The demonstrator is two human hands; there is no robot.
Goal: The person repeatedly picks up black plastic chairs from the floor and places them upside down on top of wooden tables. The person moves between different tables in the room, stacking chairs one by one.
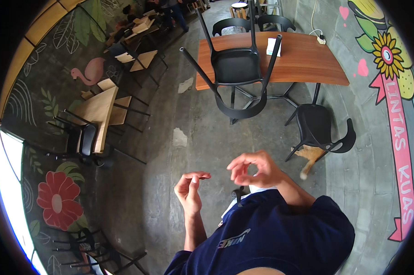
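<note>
My left hand (pixel 190 192) is raised in front of my chest, its fingers bent and the thumb up, with nothing in it. To its right, my right hand (pixel 253 170) hangs in the air with curled fingers and a gap between fingers and thumb; it is empty too. The hands do not touch each other. Beyond them a black plastic chair (pixel 236 67) is turned upside down, its seat resting at the edge of a brown wooden table (pixel 306 62) and its legs pointing up. A second black chair (pixel 313 123) stands upright on the floor to the right.
An orange cat (pixel 310 154) lies partly hidden under the upright chair. A white packet (pixel 273 47) stands on the brown table, near a wall socket (pixel 321 40). On the left are a light wooden table (pixel 98 106) and stacked chairs (pixel 88 137). People (pixel 172 12) are far back.
</note>
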